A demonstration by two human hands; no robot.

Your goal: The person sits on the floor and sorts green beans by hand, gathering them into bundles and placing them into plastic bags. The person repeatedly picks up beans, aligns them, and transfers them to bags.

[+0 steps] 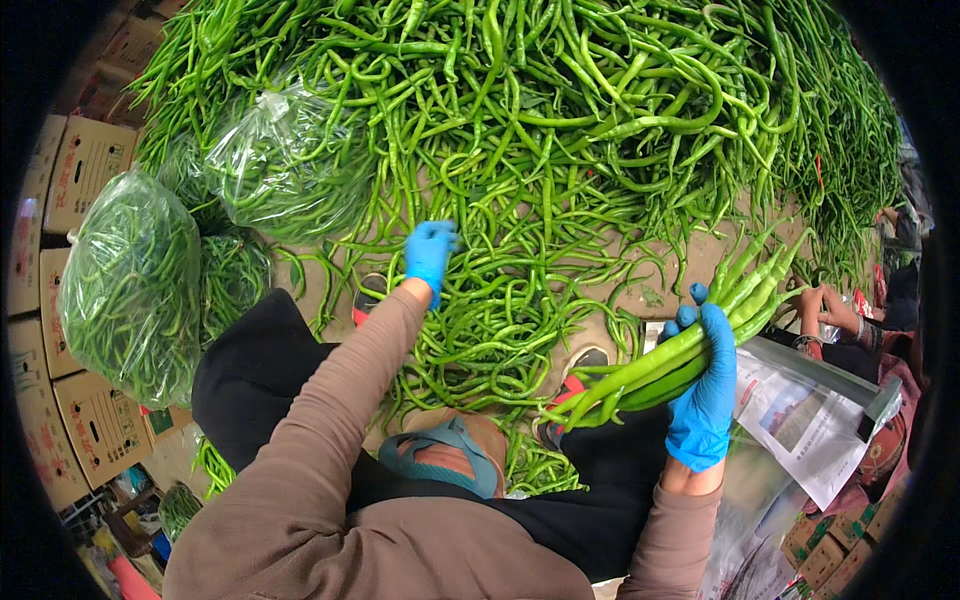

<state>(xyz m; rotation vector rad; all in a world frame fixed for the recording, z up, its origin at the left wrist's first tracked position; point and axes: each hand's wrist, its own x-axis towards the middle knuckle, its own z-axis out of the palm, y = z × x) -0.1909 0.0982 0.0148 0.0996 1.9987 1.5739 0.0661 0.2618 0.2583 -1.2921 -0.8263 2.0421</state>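
Observation:
My right hand, in a blue glove, grips a bunch of long green chili peppers that lies slantwise across the palm, its ends sticking out on both sides. To its left, my left hand, also in a blue glove, is over loose green peppers spread on the ground between my legs. Its fingers look curled and are slightly blurred; whether they hold anything is hidden. Ahead rises a large heap of long green peppers. Tied clear plastic bags of peppers stand at the left.
Cardboard boxes are stacked at the far left. Beside my right arm are a metal bar, a printed sheet and clear plastic film. Another person's hands are at the right edge. My shoes are among the peppers.

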